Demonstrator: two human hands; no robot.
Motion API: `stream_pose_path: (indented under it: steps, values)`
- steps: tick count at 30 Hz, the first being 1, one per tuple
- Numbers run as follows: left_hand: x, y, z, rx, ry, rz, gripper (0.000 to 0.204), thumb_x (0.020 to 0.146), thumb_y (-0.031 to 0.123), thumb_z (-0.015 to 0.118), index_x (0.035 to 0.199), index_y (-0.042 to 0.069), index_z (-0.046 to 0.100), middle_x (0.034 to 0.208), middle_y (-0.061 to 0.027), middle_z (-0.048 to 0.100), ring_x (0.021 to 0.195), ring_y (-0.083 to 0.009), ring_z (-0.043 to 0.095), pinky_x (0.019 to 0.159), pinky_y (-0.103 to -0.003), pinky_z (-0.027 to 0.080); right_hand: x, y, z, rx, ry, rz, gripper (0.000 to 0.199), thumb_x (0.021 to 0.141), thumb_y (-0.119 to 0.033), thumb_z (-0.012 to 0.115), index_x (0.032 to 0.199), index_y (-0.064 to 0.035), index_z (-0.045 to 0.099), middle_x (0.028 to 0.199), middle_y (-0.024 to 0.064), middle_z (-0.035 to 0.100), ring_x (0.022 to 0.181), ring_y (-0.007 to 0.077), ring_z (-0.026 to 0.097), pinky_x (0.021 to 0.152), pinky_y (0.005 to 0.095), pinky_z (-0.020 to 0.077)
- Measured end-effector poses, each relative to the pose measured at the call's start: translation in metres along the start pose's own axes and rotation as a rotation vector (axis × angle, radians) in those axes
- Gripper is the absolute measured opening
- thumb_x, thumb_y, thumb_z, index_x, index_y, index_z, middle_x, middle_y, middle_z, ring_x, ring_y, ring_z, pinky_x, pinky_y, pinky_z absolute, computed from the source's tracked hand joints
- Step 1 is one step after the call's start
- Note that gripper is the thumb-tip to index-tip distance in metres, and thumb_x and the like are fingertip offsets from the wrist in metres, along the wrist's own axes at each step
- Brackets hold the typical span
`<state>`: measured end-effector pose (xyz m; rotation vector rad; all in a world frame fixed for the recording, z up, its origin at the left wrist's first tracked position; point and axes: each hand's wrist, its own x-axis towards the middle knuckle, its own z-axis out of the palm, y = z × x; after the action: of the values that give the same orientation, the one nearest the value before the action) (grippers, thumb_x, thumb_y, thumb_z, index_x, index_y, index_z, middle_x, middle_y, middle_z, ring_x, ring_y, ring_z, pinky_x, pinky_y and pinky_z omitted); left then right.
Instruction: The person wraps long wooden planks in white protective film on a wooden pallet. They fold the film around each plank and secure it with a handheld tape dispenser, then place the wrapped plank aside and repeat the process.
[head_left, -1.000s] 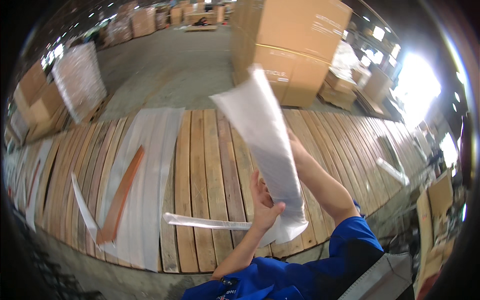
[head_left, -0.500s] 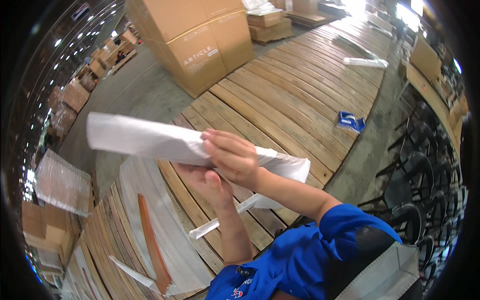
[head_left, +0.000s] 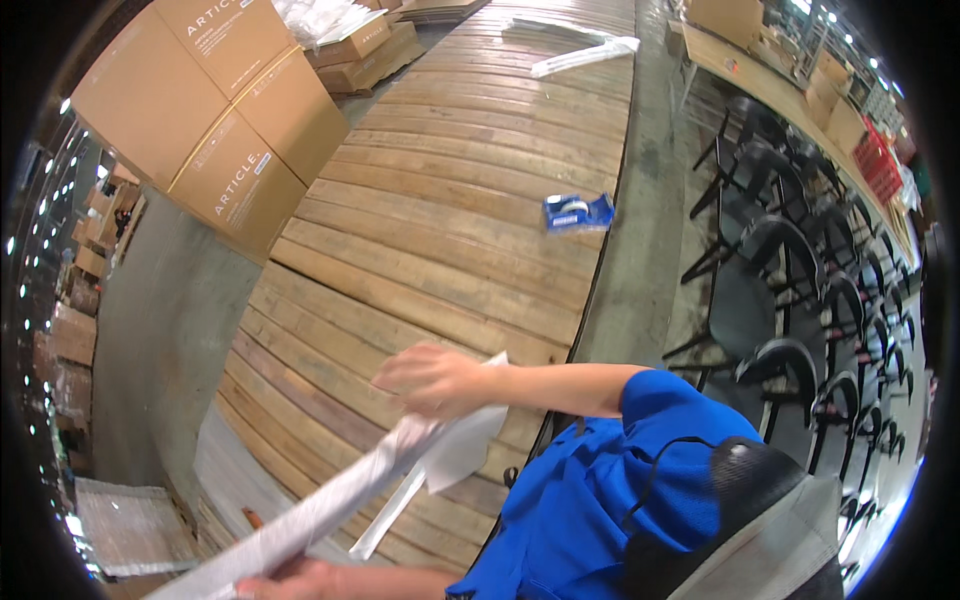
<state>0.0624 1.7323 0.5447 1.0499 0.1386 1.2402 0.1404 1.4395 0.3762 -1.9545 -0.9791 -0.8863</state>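
Observation:
A long, narrow piece wrapped in white foam sheet [head_left: 335, 500] slants from the lower left towards the middle of the bench. My left hand [head_left: 295, 580], partly cut off by the lower edge, is closed around its near part. Over its far end is my right hand [head_left: 435, 380], slightly blurred, with fingers stretched out to the left. A loose white sheet [head_left: 465, 450] and a thin white strip [head_left: 388, 515] lie beneath, close to my body. Beyond the bundle, the tip of a reddish-brown wooden part [head_left: 252, 518] shows on a pale sheet [head_left: 235, 455]; the rest is hidden.
The slatted wooden bench [head_left: 440, 200] stretches away ahead. On it are a blue tape dispenser [head_left: 578, 213] at the right edge and white wrapped pieces [head_left: 585, 57] farther off. Stacked cartons [head_left: 235, 130] stand at the left, black chairs [head_left: 745, 300] at the right beside a long table [head_left: 750, 85].
The view has swung right. The wrapped piece has tilted, its free end now down at the lower left. My left hand has slid along it, and my right hand has its fingers off the wrap.

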Motion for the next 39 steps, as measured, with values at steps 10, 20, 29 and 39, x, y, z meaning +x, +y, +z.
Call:
stream_pose_path:
  steps: [10, 20, 29, 39]
  values:
    - [-0.001, -0.011, -0.100, -0.305, -0.300, -0.299, 0.086, 0.089, 0.081, 0.030, 0.158, 0.031, 0.017, 0.162, -0.0093, 0.030, 0.147, -0.0376, 0.026, 0.119, -0.060, 0.020, -0.324, 0.410, -0.272, -0.775, -0.857, 1.352, 0.110, 0.056, -0.025, 0.093, 0.147, -0.0068, 0.035, 0.150, 0.0176, 0.038, 0.142, 0.0341, 0.032, 0.115, 0.0481, 0.0272]
    - [-0.054, -0.021, 0.014, 0.012, -0.053, -0.182, 0.081, 0.089, 0.073, 0.041, 0.156, 0.030, 0.027, 0.160, -0.0084, 0.034, 0.147, -0.0351, 0.029, 0.120, -0.057, 0.021, -0.263, 0.335, -0.239, -0.634, -1.112, 1.273, 0.091, 0.054, -0.062, 0.084, 0.115, 0.0032, 0.065, 0.096, 0.0142, 0.074, 0.089, 0.0316, 0.073, 0.076, 0.0419, 0.0593]
    - [-0.070, -0.023, 0.061, 0.107, 0.156, -0.168, 0.074, 0.089, 0.061, 0.058, 0.150, 0.022, 0.044, 0.154, -0.0095, 0.043, 0.143, -0.0315, 0.037, 0.119, -0.053, 0.027, -0.208, 0.258, -0.166, -0.480, -0.698, 1.539, 0.086, 0.064, -0.072, 0.077, 0.108, 0.0019, 0.069, 0.103, 0.0158, 0.074, 0.095, 0.0314, 0.073, 0.081, 0.0410, 0.0579]
    - [-0.050, -0.015, 0.021, 0.134, 0.362, -0.245, 0.074, 0.101, 0.059, 0.040, 0.152, 0.005, 0.037, 0.150, -0.0158, 0.045, 0.134, -0.0329, 0.046, 0.111, -0.049, 0.040, -0.288, 0.219, -0.144, -0.349, -0.553, 1.623, 0.062, 0.079, -0.059, 0.073, 0.096, -0.0001, 0.075, 0.095, 0.0161, 0.076, 0.092, 0.0334, 0.073, 0.080, 0.0422, 0.0569]
